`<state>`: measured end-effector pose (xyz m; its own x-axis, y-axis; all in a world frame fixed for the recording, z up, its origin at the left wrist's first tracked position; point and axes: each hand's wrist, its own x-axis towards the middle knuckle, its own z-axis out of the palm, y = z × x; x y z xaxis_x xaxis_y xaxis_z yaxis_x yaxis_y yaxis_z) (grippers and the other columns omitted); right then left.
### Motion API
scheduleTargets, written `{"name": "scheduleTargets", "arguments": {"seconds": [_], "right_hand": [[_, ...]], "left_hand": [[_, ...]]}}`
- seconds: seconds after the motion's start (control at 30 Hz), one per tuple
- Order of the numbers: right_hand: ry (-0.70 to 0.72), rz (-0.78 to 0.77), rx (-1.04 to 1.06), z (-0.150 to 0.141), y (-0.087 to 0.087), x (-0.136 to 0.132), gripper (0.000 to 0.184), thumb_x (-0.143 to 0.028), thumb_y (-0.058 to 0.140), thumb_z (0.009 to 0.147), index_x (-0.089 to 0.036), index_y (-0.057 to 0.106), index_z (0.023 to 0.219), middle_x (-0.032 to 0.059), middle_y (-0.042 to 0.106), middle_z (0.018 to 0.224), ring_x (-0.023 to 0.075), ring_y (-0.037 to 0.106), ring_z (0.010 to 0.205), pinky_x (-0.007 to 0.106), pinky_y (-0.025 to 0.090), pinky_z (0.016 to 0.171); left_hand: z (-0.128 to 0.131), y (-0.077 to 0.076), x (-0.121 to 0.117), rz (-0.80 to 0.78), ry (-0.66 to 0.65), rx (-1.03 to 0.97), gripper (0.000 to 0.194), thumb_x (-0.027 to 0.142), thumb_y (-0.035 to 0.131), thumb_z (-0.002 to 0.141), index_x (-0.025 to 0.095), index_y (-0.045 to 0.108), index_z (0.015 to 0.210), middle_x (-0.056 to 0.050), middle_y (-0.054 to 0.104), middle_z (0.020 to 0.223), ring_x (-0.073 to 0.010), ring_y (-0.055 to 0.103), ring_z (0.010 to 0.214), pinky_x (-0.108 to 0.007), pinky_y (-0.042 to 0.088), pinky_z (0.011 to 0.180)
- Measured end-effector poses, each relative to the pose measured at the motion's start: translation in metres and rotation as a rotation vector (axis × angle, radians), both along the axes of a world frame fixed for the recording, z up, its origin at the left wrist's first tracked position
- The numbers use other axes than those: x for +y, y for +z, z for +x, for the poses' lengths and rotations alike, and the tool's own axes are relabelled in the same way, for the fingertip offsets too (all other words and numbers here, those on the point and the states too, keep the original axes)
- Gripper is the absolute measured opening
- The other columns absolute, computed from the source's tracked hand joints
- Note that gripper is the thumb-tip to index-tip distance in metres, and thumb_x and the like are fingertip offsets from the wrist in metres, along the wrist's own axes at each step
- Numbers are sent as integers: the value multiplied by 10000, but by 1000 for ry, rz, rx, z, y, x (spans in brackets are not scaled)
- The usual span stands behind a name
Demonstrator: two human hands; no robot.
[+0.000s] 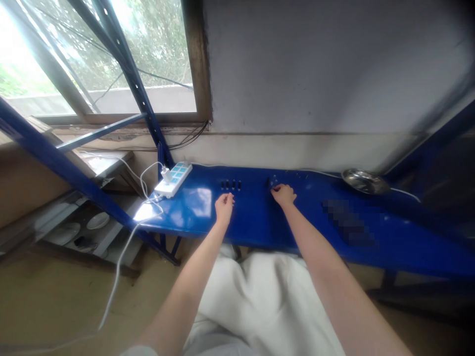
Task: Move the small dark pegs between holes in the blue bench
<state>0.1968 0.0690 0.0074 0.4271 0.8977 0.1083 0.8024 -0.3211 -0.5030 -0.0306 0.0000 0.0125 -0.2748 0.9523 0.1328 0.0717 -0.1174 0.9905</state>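
Note:
My left hand (224, 208) is closed in a pinch just above the blue tabletop (252, 217); whatever lies between its fingertips is too small to make out. Just beyond it stands a short row of several small black cylindrical pieces (233, 185) with pale ends. My right hand (284, 194) has its thumb and fingers drawn together at the table, beside a few tiny clear or whitish bits (273, 181). Another dark piece (267, 182) is just left of those bits. What the right fingertips grip, if anything, cannot be seen.
A white power strip (173, 180) with a plug and cable lies at the table's left end. A shiny metal dish (365, 181) is at the back right. Tiny bits lie along the back edge. A blurred dark object (349, 222) rests on the right. Blue rack posts (129, 74) rise left.

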Motion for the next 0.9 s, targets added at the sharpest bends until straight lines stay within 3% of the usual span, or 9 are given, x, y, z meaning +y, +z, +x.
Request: {"name": "scheduleTargets", "arguments": {"seconds": [0.2, 0.47, 0.6, 0.73, 0.9], "right_hand": [[-69, 33, 41, -10, -1, 2, 193, -304, 538, 741, -177, 642, 842, 105, 565, 1008, 267, 475, 967, 436, 328, 832], [-28, 64, 30, -10, -1, -12, 150, -273, 521, 730, -158, 611, 764, 96, 579, 945, 238, 493, 907, 411, 340, 815], [26, 109, 2, -13, -3, -27, 146, -289, 515, 718, -158, 579, 710, 91, 584, 884, 235, 494, 871, 399, 343, 793], [14, 199, 39, -16, -7, -38, 122, -286, 503, 714, -169, 536, 710, 68, 600, 816, 218, 510, 822, 379, 339, 791], [-14, 298, 161, -14, -11, -43, 120, -308, 510, 699, -191, 497, 721, 40, 612, 745, 199, 533, 744, 339, 357, 773]], "left_hand": [[-1, -1, 1, 2, 9, 14, 275, 379, 493, 795, 136, 618, 759, -23, 581, 644, -95, 519, 566, -214, 412, 562], [1, -3, 0, 25, -16, 107, 285, 384, 472, 811, 146, 624, 777, -24, 592, 649, -111, 540, 592, -234, 436, 589], [10, 1, -3, 193, -174, 375, 245, 329, 457, 831, 160, 633, 859, -52, 637, 788, -143, 579, 723, -278, 472, 691], [29, 3, -2, 409, -350, 642, 305, 201, 371, 858, 162, 581, 1075, -96, 613, 1042, -180, 551, 976, -342, 451, 869], [64, 3, 8, 340, -506, 904, 514, 127, 313, 842, 141, 320, 1356, -139, 480, 1279, -225, 442, 1166, -400, 373, 970]]}}
